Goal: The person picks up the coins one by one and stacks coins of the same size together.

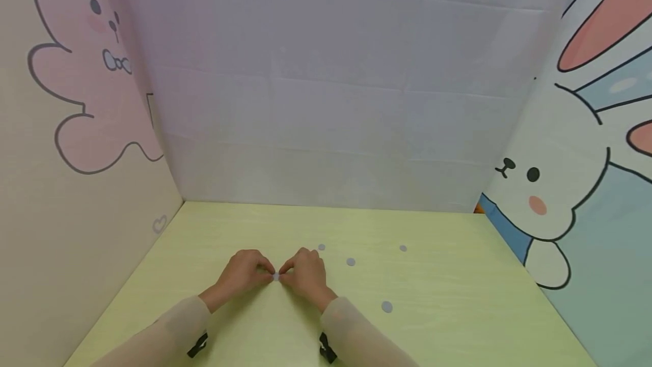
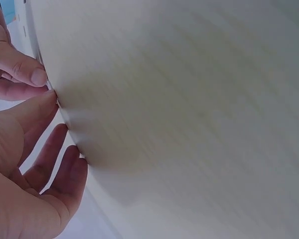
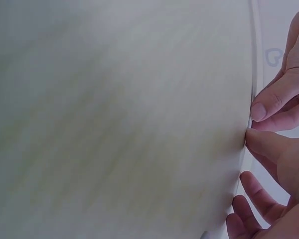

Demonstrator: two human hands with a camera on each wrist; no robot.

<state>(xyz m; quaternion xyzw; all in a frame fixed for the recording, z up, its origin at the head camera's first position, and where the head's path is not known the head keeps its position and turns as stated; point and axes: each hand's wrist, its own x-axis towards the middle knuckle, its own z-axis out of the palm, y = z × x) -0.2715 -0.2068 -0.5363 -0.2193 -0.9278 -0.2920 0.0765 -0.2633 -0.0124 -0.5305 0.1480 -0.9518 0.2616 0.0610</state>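
Note:
Both hands meet low over the table, left of its middle. Between their fingertips is a small grey disc [image 1: 276, 277], flat and round in outline and partly covered by the fingers. My left hand [image 1: 246, 272] pinches its left edge with thumb and forefinger. From the other side my right hand [image 1: 307, 272] pinches the right edge. In the left wrist view the other fingertips of the left hand [image 2: 45, 169] rest at the table surface. Likewise, the right wrist view has the right hand's [image 3: 274, 174] lower fingers curled down at the table.
Several more grey discs lie on the pale yellow table [image 1: 458, 299]: one small disc [image 1: 321, 247] just beyond the right hand, another disc [image 1: 351, 262] right of it, a far disc [image 1: 403, 248], and a larger disc [image 1: 387, 306] nearer. Printed cloth walls [image 1: 326, 101] enclose the table.

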